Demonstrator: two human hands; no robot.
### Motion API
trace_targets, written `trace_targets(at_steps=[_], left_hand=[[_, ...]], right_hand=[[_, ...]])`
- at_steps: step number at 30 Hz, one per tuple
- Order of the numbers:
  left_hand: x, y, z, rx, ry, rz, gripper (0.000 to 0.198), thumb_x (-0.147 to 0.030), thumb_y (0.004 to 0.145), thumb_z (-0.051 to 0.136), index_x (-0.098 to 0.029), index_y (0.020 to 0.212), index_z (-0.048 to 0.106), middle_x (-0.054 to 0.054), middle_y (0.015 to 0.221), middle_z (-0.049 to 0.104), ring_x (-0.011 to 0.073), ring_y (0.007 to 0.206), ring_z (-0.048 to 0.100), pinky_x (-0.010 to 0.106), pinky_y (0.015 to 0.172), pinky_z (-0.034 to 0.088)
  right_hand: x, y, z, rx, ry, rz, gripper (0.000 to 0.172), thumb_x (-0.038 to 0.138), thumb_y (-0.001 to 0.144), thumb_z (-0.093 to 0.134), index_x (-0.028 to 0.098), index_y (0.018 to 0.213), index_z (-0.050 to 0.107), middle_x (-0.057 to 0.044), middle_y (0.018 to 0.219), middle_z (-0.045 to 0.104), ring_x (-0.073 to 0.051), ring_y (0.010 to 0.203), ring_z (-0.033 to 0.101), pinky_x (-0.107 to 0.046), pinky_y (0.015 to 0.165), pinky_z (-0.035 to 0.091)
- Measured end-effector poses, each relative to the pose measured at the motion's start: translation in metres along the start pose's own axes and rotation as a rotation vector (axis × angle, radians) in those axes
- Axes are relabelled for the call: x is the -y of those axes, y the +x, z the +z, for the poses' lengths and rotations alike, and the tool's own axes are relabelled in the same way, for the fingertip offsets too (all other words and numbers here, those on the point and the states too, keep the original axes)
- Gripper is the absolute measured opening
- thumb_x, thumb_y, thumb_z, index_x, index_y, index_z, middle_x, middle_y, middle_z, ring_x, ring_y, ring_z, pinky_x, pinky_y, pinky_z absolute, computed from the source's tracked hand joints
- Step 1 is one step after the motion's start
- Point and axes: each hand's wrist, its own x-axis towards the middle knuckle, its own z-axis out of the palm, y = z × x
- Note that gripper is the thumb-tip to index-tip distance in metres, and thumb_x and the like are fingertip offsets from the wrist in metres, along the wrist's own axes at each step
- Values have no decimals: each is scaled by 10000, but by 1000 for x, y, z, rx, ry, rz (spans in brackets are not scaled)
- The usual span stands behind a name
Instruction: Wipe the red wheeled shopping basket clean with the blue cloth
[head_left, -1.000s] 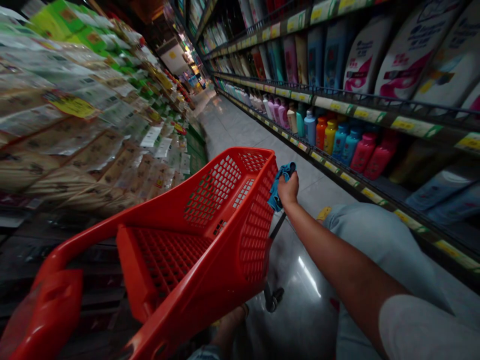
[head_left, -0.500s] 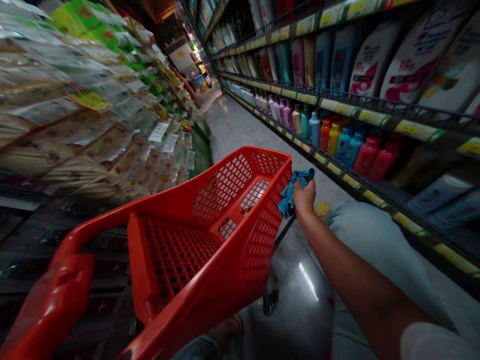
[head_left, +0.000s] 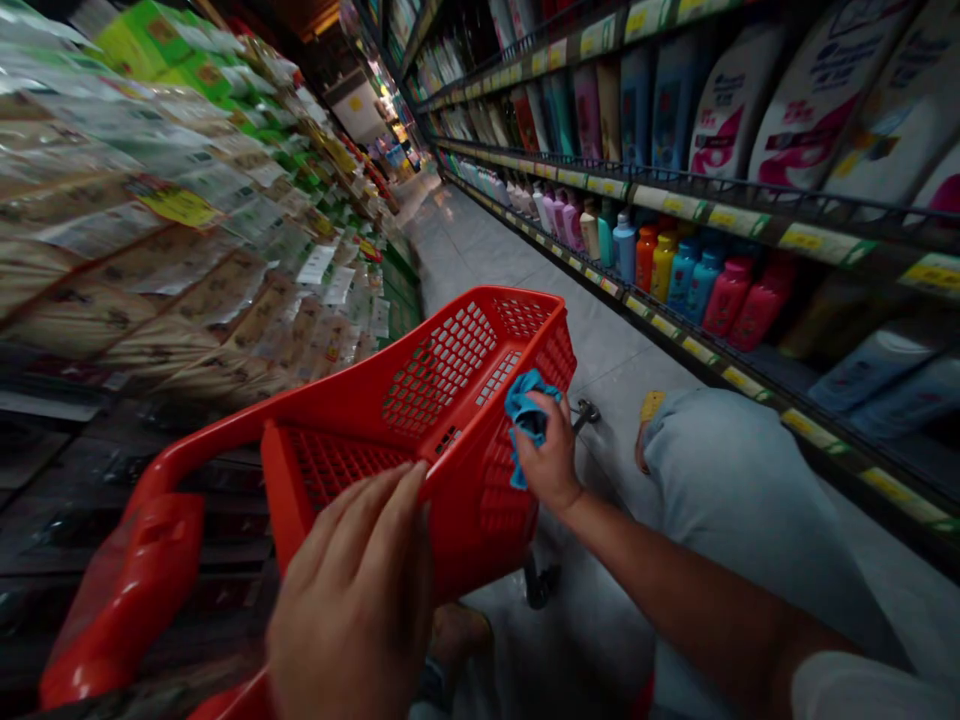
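Gripping blue cloth (head_left: 531, 420), R hand (head_left: 547, 465) — fingers clamped; L hand's (head_left: 349, 590) fingers together on red cart rim (head_left: 480, 296).

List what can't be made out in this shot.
Head view only:
Red basket: the left hand covers part of its near rim.
Blue cloth: the right hand hides part of it, so its full shape can't be seen.
Shelf tags: too small to read.
Packets: print too blurred to read.
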Motion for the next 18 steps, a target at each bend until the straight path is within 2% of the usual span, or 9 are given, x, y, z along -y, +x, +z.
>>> trace_targets(at_steps=[1,2,4,6,9,11,13,16,18], left_hand=[[-15,22,6,12,41,0,414,-337,1033,351,-281,1406,521,56,1316,672,238,1207,631,403,1038,504],[-29,44,13,78,93,-19,435,-309,1034,323,-221,1415,513,87,1297,686,239,1153,663,372,941,542],[-52,82,30,301,178,-79,422,-306,1034,325,-209,1392,527,91,1203,727,241,1018,718,337,758,551],[-66,103,45,337,209,-86,362,-295,1031,330,-204,1220,625,85,1045,757,234,896,738,310,659,503],[-70,108,58,282,250,-95,356,-302,1039,311,-199,1020,651,89,905,756,252,827,740,314,573,401],[-66,104,62,247,275,-97,351,-335,1042,325,-211,975,645,82,866,756,258,777,737,321,531,319],[-62,99,64,215,290,-85,332,-350,1038,354,-222,935,642,67,836,754,247,717,725,324,514,253],[-55,95,67,163,300,-49,337,-358,1040,364,-230,898,642,54,813,751,230,685,710,326,514,208],[-51,92,68,125,301,-20,338,-364,1041,372,-234,907,654,51,801,749,226,696,709,328,518,201]], right_hand=[[9,-15,0,89,23,-67,366,229,837,591,258,1202,598,-103,1196,580,-269,1106,591,-446,992,506],[15,-25,-1,178,47,-129,375,227,836,599,278,1207,602,-94,1220,573,-267,1125,588,-432,989,513],[13,-27,-1,298,80,-210,373,246,828,614,291,1199,610,-84,1248,565,-266,1137,588,-408,975,524],[-4,-10,1,262,65,-177,349,241,820,599,270,1168,617,-88,1218,572,-264,1100,596,-405,956,526],[-37,22,4,-12,-53,35,334,187,811,529,220,1137,593,-105,1125,584,-269,1057,583,-448,969,500],[-49,23,7,-125,-108,131,345,170,813,506,210,1150,565,-108,1097,587,-271,1059,571,-471,985,485],[-46,2,9,-84,-83,129,348,169,823,515,221,1165,551,-100,1101,587,-261,1056,577,-451,971,496],[-29,-34,11,91,13,45,352,155,808,535,242,1149,559,-80,1100,586,-239,1029,599,-394,914,527],[-27,-36,11,86,29,41,359,153,790,529,240,1137,559,-77,1100,588,-236,1028,602,-391,919,526]])
